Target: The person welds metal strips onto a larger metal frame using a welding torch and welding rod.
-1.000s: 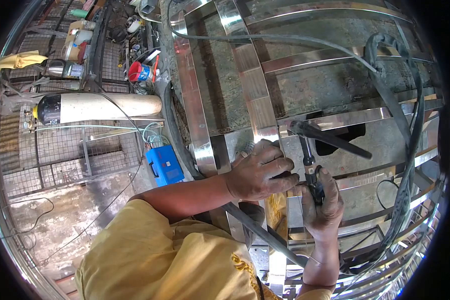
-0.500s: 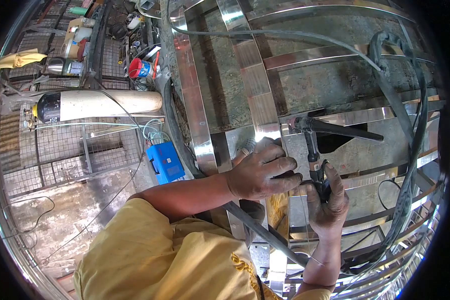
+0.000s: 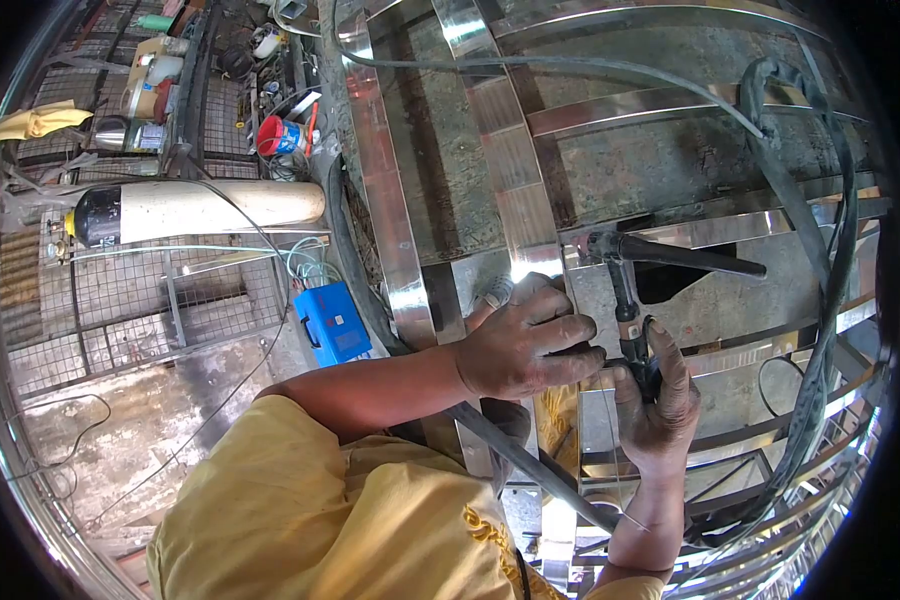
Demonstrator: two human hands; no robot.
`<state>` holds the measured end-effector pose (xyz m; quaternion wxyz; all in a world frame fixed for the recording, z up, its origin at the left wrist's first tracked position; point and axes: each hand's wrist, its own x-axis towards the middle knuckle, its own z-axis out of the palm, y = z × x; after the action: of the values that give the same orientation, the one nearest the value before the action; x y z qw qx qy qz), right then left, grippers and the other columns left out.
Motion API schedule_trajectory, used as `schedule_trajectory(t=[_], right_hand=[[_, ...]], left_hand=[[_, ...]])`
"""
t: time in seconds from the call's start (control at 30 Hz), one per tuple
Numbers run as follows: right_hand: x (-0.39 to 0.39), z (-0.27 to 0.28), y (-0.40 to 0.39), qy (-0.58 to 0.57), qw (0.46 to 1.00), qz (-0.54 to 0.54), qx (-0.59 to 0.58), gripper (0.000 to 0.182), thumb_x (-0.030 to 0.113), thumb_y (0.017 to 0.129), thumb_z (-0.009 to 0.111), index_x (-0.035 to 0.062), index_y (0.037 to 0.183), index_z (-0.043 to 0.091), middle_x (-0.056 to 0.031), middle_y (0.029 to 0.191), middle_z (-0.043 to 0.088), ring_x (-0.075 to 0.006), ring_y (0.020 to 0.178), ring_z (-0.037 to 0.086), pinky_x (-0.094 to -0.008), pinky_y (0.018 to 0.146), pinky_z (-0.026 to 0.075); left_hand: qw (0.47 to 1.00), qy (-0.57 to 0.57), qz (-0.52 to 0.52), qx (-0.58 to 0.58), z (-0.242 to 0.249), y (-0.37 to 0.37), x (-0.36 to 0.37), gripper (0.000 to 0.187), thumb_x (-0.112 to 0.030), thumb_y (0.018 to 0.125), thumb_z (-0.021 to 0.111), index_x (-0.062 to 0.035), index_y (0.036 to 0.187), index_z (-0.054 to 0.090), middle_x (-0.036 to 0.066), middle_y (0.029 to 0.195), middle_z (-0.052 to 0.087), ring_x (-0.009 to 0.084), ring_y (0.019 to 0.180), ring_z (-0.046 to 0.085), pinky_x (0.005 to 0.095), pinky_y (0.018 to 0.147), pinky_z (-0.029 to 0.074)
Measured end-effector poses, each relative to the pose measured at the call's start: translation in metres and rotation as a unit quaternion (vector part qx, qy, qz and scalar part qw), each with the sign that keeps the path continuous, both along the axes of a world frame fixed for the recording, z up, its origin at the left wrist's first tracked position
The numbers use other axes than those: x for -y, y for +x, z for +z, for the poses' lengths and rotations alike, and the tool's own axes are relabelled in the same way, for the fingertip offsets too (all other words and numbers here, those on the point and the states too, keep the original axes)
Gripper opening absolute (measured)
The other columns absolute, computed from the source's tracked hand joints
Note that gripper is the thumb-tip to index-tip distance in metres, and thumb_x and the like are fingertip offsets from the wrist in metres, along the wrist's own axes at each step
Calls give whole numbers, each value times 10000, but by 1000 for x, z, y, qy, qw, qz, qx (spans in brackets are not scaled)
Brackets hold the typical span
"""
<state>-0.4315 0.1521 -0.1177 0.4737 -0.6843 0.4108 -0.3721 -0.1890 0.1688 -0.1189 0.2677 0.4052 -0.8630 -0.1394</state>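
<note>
My right hand [image 3: 660, 410] is wrapped round the handle of a TIG welding torch [image 3: 625, 300]. The torch head lies beside a shiny metal tube [image 3: 518, 185], and its long black back cap [image 3: 695, 258] points right. My left hand [image 3: 535, 345] is closed, fingers curled, over the near part of that tube, just left of the torch handle. What its fingers grip is hidden. A thin wire or rod [image 3: 615, 435] runs down from near the left fingertips, past my right wrist. Whether the left hand holds it, I cannot make out.
Shiny metal tubes form a frame, with another long tube [image 3: 390, 200] at left. A dark hose [image 3: 835, 260] loops at right. Left lie a gas cylinder [image 3: 210, 204], a blue box [image 3: 333, 323] with thin tubes, and a red-and-blue tub [image 3: 280, 136].
Almost nothing differs. Both hands and the torch keep practically the same place, with only a very slight shift.
</note>
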Motion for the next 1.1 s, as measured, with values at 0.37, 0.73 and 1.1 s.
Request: schedule_trajectory(t=[0.37,0.73,1.1], right_hand=[[0,0,0,2,1000,-4,1,609,-27,888,757,62,1456,555,-158,1087,693,-213,904,677,-316,766,548],[3,1,0,-8,1000,6,-3,610,-30,886,752,67,1456,557,-172,1091,695,-252,932,708,-335,782,564],[6,6,3,-8,1000,21,-14,607,0,879,770,76,1450,577,-188,1103,718,-291,965,720,-363,795,578]], left_hand=[[1000,5,29,7,1,-2,-3,434,-229,685,790,-243,1115,735,13,1163,627,288,1117,602,465,979,484],[999,28,28,-12,-3,-2,-4,398,-231,704,777,-237,1100,735,17,1174,630,285,1100,606,473,964,482],[999,21,32,4,1,-3,-3,406,-224,686,796,-222,1086,729,19,1164,628,286,1085,599,456,963,478]])
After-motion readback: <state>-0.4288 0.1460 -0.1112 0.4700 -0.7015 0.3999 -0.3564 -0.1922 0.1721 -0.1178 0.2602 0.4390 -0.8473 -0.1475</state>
